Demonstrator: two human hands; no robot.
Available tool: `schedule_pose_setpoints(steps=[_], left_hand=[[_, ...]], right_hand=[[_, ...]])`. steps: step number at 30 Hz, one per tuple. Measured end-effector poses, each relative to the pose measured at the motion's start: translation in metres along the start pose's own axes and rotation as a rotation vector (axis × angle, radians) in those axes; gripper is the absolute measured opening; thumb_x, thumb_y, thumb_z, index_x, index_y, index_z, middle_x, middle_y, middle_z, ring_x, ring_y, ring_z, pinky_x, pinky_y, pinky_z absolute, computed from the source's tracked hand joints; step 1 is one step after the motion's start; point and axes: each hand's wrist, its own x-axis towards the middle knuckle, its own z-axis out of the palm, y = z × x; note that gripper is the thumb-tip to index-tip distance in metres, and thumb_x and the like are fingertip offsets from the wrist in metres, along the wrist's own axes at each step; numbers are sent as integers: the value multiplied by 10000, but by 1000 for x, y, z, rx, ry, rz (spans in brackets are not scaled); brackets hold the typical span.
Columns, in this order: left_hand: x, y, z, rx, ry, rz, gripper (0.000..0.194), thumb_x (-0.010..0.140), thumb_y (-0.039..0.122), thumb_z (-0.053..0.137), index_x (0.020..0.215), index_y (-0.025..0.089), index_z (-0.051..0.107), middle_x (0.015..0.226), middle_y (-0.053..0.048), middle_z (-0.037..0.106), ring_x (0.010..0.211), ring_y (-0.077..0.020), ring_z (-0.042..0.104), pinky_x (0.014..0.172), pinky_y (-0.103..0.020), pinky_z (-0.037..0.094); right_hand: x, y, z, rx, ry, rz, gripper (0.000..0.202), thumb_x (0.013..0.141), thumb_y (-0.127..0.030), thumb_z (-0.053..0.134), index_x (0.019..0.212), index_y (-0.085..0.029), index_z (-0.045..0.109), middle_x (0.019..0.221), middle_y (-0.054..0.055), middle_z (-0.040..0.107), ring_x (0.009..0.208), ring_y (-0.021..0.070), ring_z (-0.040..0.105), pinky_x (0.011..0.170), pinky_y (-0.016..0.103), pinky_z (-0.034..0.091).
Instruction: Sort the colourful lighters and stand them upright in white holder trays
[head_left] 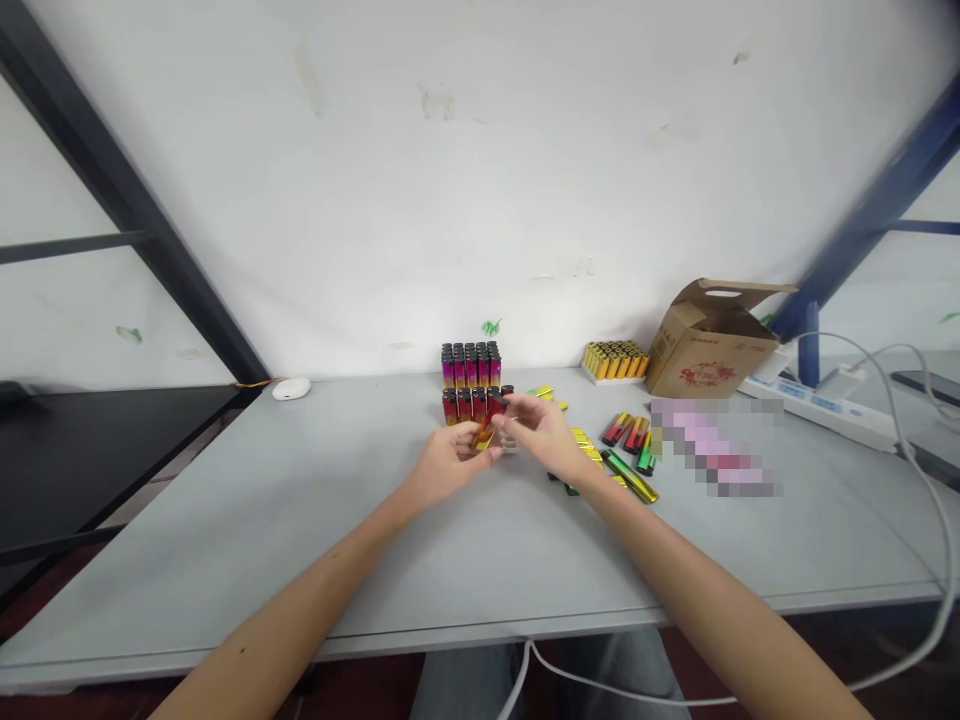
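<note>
Close together above the table, my left hand (442, 465) and my right hand (546, 432) are both closed on a red-and-yellow lighter (484, 434). It is tilted, and the fingers partly cover it. Just behind my hands stands a row of red lighters (464, 406) with black tops. Beyond them is an upright block of purple lighters (471, 366). A clear plastic piece (510, 442) shows under my right fingers, its shape mostly hidden. Beside my right wrist lie loose yellow and green lighters (589, 448), partly covered by the arm.
A longer green-gold lighter (631, 476) and several red ones (636, 434) lie to the right. Farther back are a tray of yellow lighters (616, 362) and an open cardboard box (701, 350). A power strip (832, 408) with white cables borders the right side. A white case (291, 389) sits back left.
</note>
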Motion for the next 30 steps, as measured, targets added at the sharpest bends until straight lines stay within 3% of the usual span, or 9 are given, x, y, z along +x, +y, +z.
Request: schedule_pose_setpoints(steps=[3, 5, 14, 22, 30], left_hand=[[2, 2, -2, 0, 57, 1, 183, 735, 233, 754, 890, 152, 700, 803, -74, 732, 781, -193, 700, 771, -320, 561], [3, 4, -4, 14, 108, 2, 142, 749, 254, 739, 832, 148, 695, 742, -73, 722, 710, -188, 693, 727, -323, 565], [4, 8, -11, 110, 187, 75, 172, 777, 320, 697, 833, 158, 690, 706, -61, 705, 619, -183, 670, 669, -330, 569], [0, 0, -20, 829, 197, 447, 154, 868, 255, 545, 892, 223, 694, 792, -3, 727, 688, -143, 643, 644, -248, 492], [3, -3, -26, 979, 273, 578, 163, 894, 236, 507, 895, 208, 668, 806, 6, 733, 668, -113, 650, 638, -219, 491]], right_hand=[[7, 0, -15, 27, 194, -15, 332, 731, -491, 718, 858, -204, 610, 761, 11, 635, 706, 159, 608, 659, 294, 497], [12, 4, -24, 0, 240, -9, 342, 732, -496, 718, 867, -199, 615, 799, 27, 658, 723, 162, 614, 670, 296, 496], [17, 38, -31, -253, 191, -59, 274, 771, -416, 691, 934, -199, 647, 807, 40, 702, 775, 197, 643, 754, 353, 499], [17, 36, -34, -530, 185, -142, 257, 821, -358, 636, 1006, -190, 696, 908, 62, 738, 799, 207, 663, 720, 333, 503], [15, 36, -30, -715, 166, -201, 205, 858, -303, 592, 1011, -216, 697, 967, 51, 737, 772, 192, 658, 712, 321, 503]])
